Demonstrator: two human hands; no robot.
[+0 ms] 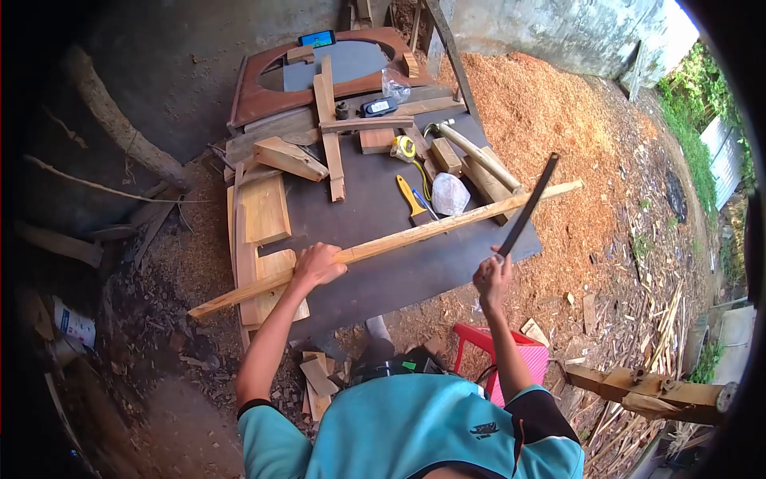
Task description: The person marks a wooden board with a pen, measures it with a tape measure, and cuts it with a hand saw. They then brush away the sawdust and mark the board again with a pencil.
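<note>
A long, pale wooden strip (415,233) lies slantwise over the near part of the dark tabletop (351,295), both ends reaching past it. My left hand (319,265) is closed round the strip left of its middle. In my right hand (492,281) I grip a long dark flat bar (530,203) by its lower end. The bar points up and away to the right, overlapping the strip near its right end in this view. Just beyond the strip lie a yellow-handled paintbrush (412,199), a whitish lump (451,195) and a yellow tape measure (404,148).
A claw hammer (479,156), wood blocks (291,158) and a dark device (378,106) lie farther back. A phone (317,38) leans behind a brown panel (263,80). Beside my right arm is a red plastic stool (527,355). Wood shavings (542,104) heap at the right.
</note>
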